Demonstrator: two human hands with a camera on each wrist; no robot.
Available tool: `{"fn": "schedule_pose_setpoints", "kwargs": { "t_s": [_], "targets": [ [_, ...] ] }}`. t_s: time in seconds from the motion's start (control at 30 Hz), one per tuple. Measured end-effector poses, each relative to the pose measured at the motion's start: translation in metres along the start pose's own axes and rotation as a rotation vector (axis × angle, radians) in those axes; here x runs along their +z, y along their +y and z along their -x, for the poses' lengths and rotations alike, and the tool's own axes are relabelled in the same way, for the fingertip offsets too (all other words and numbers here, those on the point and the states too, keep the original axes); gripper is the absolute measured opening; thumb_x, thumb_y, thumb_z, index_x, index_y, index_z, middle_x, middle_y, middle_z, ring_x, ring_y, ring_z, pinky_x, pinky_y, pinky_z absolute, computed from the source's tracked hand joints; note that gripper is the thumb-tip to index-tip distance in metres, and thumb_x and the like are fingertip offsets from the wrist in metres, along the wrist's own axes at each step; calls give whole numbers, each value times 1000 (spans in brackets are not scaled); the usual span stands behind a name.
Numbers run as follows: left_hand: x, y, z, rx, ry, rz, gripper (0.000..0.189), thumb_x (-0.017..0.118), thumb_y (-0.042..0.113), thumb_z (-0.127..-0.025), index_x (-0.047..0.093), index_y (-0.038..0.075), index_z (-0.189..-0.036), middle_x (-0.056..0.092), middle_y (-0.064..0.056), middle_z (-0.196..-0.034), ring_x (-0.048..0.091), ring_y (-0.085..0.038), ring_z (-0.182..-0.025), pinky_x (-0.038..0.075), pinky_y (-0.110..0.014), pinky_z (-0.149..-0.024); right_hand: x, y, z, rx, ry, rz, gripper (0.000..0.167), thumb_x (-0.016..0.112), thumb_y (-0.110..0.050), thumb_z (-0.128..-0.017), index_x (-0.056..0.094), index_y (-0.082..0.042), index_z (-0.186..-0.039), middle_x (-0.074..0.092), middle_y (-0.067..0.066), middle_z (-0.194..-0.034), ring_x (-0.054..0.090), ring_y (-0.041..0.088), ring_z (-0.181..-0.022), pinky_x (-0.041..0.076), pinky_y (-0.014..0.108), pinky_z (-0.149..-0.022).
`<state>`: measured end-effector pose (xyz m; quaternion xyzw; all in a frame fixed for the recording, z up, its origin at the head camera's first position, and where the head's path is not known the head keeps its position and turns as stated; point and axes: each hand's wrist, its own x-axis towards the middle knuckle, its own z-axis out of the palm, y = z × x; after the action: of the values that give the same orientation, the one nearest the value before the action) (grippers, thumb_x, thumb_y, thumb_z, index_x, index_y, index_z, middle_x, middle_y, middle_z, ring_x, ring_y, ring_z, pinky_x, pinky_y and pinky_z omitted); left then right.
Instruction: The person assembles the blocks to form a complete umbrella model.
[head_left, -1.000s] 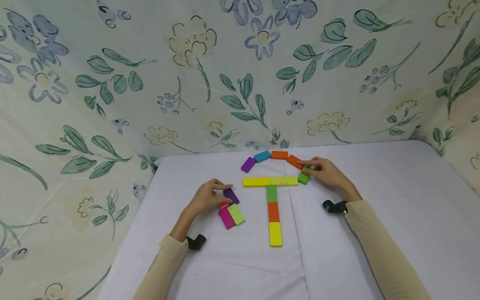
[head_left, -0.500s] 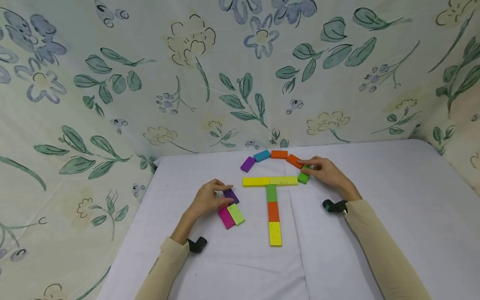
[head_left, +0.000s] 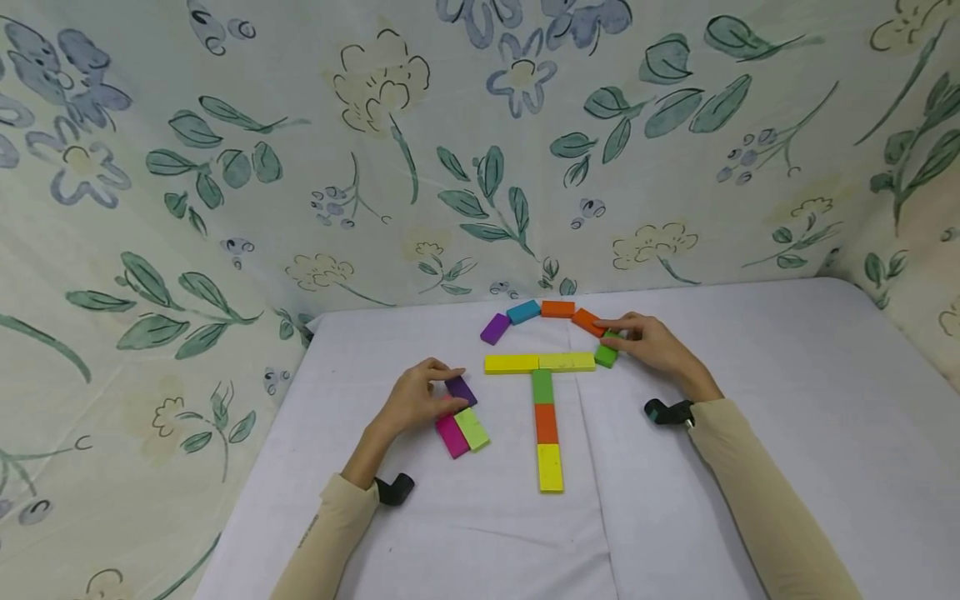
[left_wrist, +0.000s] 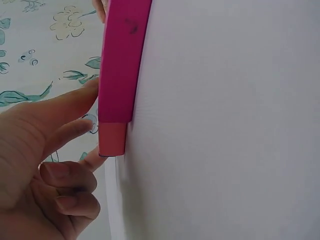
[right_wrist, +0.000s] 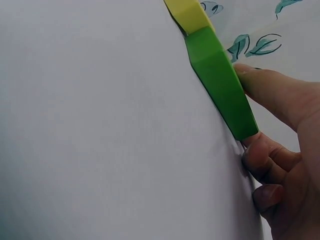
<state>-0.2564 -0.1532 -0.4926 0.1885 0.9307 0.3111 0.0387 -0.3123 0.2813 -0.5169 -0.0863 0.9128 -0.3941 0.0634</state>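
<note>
My left hand (head_left: 412, 398) pinches a dark purple block (head_left: 462, 390) between thumb and index finger at the left of the layout. A magenta block (head_left: 452, 436) and a lime block (head_left: 472, 429) lie against its near end. Between them a salmon block (left_wrist: 112, 139) is mostly hidden under the thumb in the head view. On the other side, my right hand (head_left: 654, 343) holds a green block (head_left: 606, 356) with thumb and index finger. This block touches a yellow block (head_left: 567, 362) and forms the right end of an arc of blocks.
The arc continues through two orange blocks (head_left: 558, 309), a blue block (head_left: 523, 312) and a purple block (head_left: 495, 328). Below it, yellow blocks form a bar above a column of green, orange and yellow (head_left: 551, 467) blocks. A white cloth (head_left: 675, 500) covers the table; a floral curtain hangs behind.
My left thumb covers more of the salmon block than a second ago. The right hand and the other blocks stay where they were.
</note>
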Motion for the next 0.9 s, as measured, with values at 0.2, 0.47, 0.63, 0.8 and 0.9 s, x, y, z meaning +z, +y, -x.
{"fn": "schedule_pose_setpoints", "kwargs": {
  "t_s": [0.2, 0.47, 0.63, 0.8, 0.9],
  "targets": [
    [-2, 1, 3, 4, 41, -56, 55, 90, 30, -82, 73, 16, -132, 68, -8, -118, 63, -23, -101, 56, -39, -88, 0, 0, 0, -1, -4, 14, 47, 68, -39, -100, 64, -20, -143, 58, 10, -115, 46, 25, -96, 36, 37, -79],
    [-1, 2, 6, -21, 72, -93, 45, 89, 35, -81, 79, 18, -122, 71, -6, -120, 66, -28, -111, 54, -46, -96, 0, -2, 1, -12, -4, 6, 46, 68, -37, -101, 64, -19, -143, 58, 11, -116, 46, 25, -97, 37, 38, -79],
    [0, 0, 5, -28, 86, -63, 43, 88, 31, -83, 78, 16, -122, 71, -7, -122, 65, -29, -112, 53, -47, -98, -1, -3, 2, -16, -10, -1, 46, 68, -37, -101, 64, -19, -143, 58, 11, -115, 45, 25, -97, 37, 38, -80],
    [0, -3, 4, 4, 100, -39, 41, 88, 29, -83, 78, 14, -120, 71, -8, -122, 65, -28, -108, 54, -47, -95, -1, -3, 2, -10, -9, -7, 46, 68, -37, -101, 64, -19, -143, 57, 10, -115, 45, 26, -98, 37, 38, -80],
    [0, -3, 3, 17, 100, -34, 40, 88, 28, -83, 79, 14, -120, 71, -7, -123, 65, -27, -106, 54, -45, -95, -2, -3, 2, -9, -12, -8, 47, 68, -38, -100, 64, -19, -143, 57, 10, -115, 45, 26, -98, 36, 38, -80]
  ]
}}
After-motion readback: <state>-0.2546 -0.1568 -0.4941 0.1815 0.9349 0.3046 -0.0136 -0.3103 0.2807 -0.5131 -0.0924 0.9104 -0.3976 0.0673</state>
